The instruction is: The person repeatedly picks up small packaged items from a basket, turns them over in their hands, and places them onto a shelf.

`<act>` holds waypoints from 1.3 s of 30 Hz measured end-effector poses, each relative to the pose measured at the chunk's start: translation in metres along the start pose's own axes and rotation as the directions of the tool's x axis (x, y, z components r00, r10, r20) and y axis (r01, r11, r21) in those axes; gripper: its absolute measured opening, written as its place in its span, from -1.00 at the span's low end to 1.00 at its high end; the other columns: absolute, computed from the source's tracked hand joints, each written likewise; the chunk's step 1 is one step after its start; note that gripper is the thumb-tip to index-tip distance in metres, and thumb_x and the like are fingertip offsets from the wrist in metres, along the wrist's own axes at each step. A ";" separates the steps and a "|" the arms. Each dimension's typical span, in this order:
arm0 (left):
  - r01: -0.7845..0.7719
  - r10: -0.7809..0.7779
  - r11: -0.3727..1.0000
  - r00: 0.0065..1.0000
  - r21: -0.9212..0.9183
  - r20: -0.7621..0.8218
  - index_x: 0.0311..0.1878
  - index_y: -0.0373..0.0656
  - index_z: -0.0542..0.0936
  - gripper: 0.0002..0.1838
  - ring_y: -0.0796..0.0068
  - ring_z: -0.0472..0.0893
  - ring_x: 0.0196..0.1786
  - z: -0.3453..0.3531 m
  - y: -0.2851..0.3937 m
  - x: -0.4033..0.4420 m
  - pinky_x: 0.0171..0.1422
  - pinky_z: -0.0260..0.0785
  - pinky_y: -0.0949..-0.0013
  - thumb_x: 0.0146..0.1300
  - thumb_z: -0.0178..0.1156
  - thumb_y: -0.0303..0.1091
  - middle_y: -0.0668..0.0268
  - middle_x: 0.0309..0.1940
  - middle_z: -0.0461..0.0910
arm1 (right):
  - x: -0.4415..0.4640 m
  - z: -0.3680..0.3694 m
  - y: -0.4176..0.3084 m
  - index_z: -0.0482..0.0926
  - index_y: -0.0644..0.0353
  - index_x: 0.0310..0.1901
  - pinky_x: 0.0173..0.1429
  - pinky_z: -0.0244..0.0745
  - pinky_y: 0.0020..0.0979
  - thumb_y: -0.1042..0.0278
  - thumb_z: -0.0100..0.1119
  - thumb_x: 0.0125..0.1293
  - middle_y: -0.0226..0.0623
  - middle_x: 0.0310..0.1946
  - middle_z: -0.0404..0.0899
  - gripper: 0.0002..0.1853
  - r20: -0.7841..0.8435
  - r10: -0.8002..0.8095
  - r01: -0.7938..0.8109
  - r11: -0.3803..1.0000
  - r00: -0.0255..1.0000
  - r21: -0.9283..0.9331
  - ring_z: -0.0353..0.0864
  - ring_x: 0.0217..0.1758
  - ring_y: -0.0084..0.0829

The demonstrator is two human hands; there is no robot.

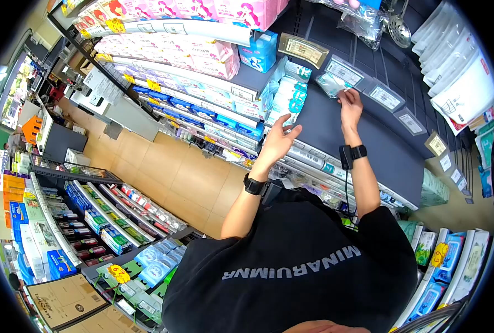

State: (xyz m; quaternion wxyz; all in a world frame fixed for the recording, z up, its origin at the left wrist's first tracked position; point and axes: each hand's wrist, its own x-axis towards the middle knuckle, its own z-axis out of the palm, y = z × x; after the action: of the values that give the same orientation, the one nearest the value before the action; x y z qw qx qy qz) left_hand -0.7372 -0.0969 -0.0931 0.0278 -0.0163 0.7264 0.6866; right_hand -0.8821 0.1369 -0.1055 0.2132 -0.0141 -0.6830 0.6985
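My right hand (351, 106) pinches the near edge of a small teal and white packet (330, 84), raised above the dark shelf near the hanging price labels. My left hand (279, 142) is held with thumb and fingers apart, just in front of a row of teal and white packets (290, 99), and nothing shows in it. Those packets stand at the left part of the dark grey shelf (363, 141). A blue pack (260, 51) sits behind them on the shelf above.
Pink packs (202, 55) fill the shelves to the left. Plastic bags (447, 72) and a metal skimmer (399, 30) hang at the upper right. A low shelf unit (105, 213) stands across the tiled floor (175, 172). Cardboard boxes (64, 297) sit at lower left.
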 end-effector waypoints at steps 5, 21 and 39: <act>0.041 -0.040 0.999 0.998 0.019 -0.038 0.42 -0.39 0.29 -0.22 0.01 0.49 0.35 -0.005 -0.011 0.011 0.31 0.42 0.18 0.32 0.30 -0.07 -0.20 0.27 0.46 | 0.043 0.018 0.043 0.67 0.40 -0.22 -0.17 0.50 -0.53 0.35 0.26 0.34 -0.36 -0.33 0.71 -0.78 -0.052 -0.066 0.045 0.941 0.996 -0.334 0.62 -0.31 -0.58; 0.118 -0.119 0.990 0.993 0.072 0.006 0.39 -0.40 0.33 -0.24 0.03 0.59 0.19 -0.006 -0.031 0.018 0.26 0.41 0.19 0.34 0.27 -0.02 -0.24 0.10 0.56 | 0.073 0.049 0.107 0.71 0.43 -0.15 -0.18 0.58 -0.50 0.37 0.29 0.33 -0.29 -0.29 0.75 -0.76 0.119 -0.014 0.030 0.990 0.993 -0.135 0.68 -0.34 -0.55; 0.204 -0.205 0.979 0.976 0.023 0.069 0.42 -0.39 0.31 -0.27 0.12 0.48 0.34 -0.008 -0.019 0.017 0.37 0.32 0.24 0.39 0.24 -0.05 -0.14 0.32 0.43 | 0.071 0.082 0.102 0.41 0.37 0.16 -0.23 0.56 -0.39 0.39 0.17 0.42 -0.18 -0.27 0.70 -0.63 0.406 0.166 0.126 0.789 0.899 -0.601 0.68 -0.31 -0.43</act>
State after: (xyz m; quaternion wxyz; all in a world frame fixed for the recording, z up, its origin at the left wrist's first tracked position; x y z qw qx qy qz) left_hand -0.7534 -0.1057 -0.1126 0.1242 -0.0664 0.7247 0.6745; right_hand -1.0008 0.0841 -0.1787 0.0302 0.0675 -0.9018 0.4258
